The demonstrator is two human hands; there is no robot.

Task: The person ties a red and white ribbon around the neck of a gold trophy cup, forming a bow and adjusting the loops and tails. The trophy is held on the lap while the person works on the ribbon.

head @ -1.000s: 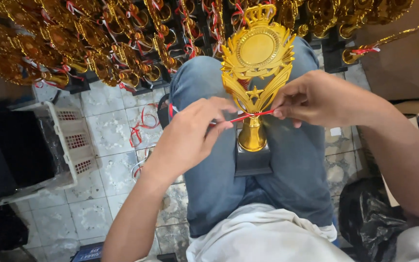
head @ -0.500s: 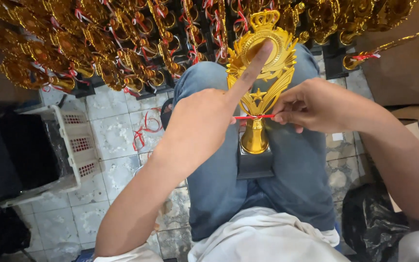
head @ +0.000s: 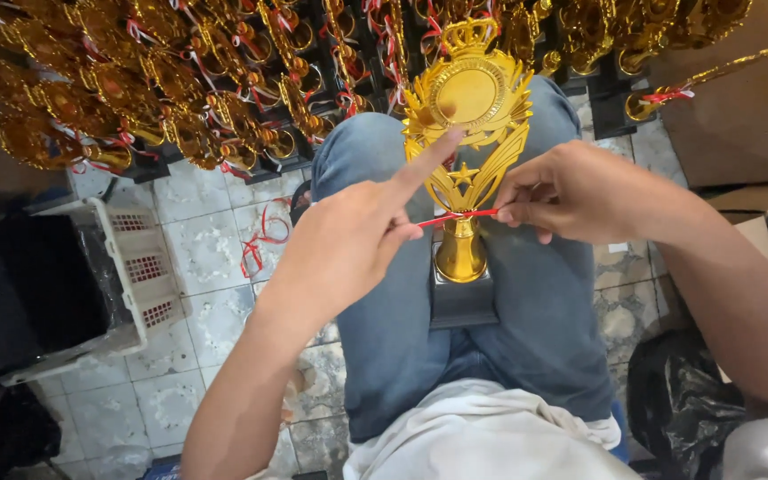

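Observation:
A gold trophy (head: 468,98) with a round medallion and a crown stands upright between my knees on a dark square base (head: 462,302). A thin red and white ribbon (head: 455,216) runs across its narrow stem. My left hand (head: 348,240) pinches the ribbon's left end, index finger pointing up against the trophy's wreath. On the other side, my right hand (head: 571,191) pinches the ribbon's right end, pulling it taut.
Many gold trophies (head: 180,80) with ribbons crowd the floor ahead. A white plastic basket (head: 135,276) sits left on the tiled floor, loose red ribbon (head: 264,236) beside it. A cardboard box (head: 740,98) stands at right, a black plastic bag (head: 686,400) lower right.
My left hand rose from the ribbon toward the trophy's wreath and its index finger straightened upward. The right hand kept its hold on the ribbon.

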